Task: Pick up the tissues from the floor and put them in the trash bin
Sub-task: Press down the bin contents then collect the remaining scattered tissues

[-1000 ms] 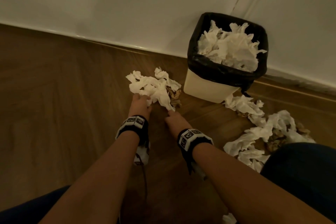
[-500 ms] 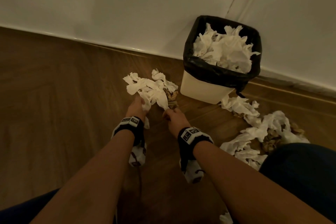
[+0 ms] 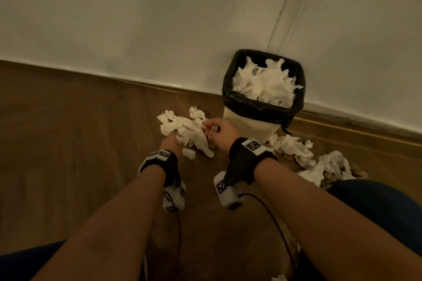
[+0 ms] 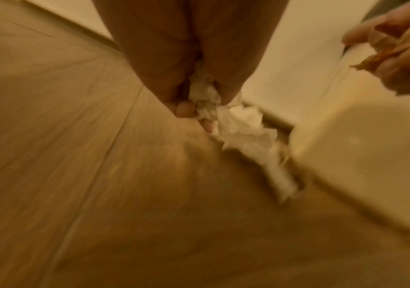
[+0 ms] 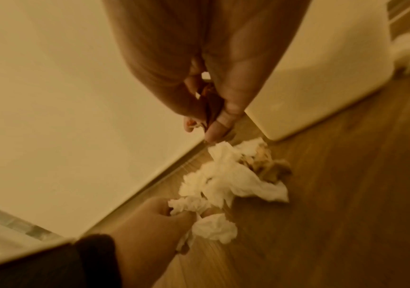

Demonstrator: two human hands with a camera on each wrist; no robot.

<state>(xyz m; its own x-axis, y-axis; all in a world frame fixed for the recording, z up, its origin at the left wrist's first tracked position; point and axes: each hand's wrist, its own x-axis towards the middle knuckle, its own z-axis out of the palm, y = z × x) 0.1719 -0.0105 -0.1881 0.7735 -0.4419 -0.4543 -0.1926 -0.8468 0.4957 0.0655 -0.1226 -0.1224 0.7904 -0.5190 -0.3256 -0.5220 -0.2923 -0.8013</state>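
Observation:
A bunch of white tissues [image 3: 182,126] hangs from my left hand [image 3: 170,142], which grips it low over the wooden floor. The left wrist view shows that hand's fingers [image 4: 185,109] curled round the white tissues [image 4: 238,126]. My right hand [image 3: 211,129] pinches a brownish crumpled tissue [image 5: 208,111], just right of the white bunch and in front of the trash bin [image 3: 249,110]. The bin has a black liner and is heaped with white tissues [image 3: 265,83]. A few brown scraps [image 5: 268,165] lie on the floor under the white bunch [image 5: 226,181].
More white tissues [image 3: 319,162] and brown scraps lie on the floor to the right of the bin, beside my knee [image 3: 376,212]. The bin stands against a white wall [image 3: 159,18] with a skirting strip. Cables trail from both wrist cameras.
Both hands have closed on tissue and lifted it off the floor. The right hand has moved up and forward towards the bin with a brownish piece.

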